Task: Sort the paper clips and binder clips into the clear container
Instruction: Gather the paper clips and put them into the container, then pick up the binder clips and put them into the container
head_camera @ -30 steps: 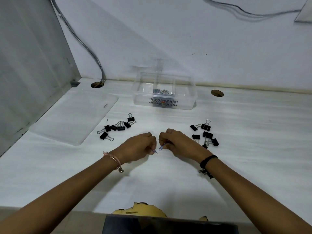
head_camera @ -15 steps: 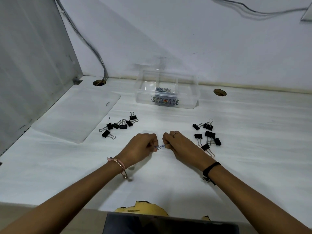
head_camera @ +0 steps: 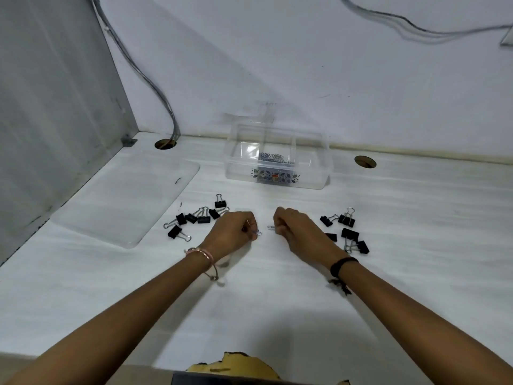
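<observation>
Both hands were down on the white desk (head_camera: 277, 301), curled up nearly into fists, a small gap between them. The left hand (head_camera: 231, 233) had its fingers pinched on a small blue-ish paper clip (head_camera: 257, 232) that stuck out toward the right hand. The right hand (head_camera: 298, 232) was curled the same way, pinching its own small paper clip (head_camera: 271, 227), the wire end poking out toward the left hand. The two clips were close but not touching as far as I could see.

Out to the left of the left hand sat a scatter of black binder clips (head_camera: 198, 218), a few with their silver handles flopped open on the desk. Another bunch of black binder clips (head_camera: 347, 232) lay just to the right of the right hand, partly hidden behind the wrist.

Straight ahead of both hands, farther back near the wall, stood the clear container (head_camera: 277, 157) with dividers inside. The middle compartment had a little pile of paper clips (head_camera: 273, 157) in it; the side ones looked bare, though the glare made that hard to call. Its clear lid (head_camera: 125, 201) lay flat on the desk, beyond the left-hand clip pile.

Pink bracelet (head_camera: 201, 252) on the left wrist, black band (head_camera: 342, 264) on the right.
</observation>
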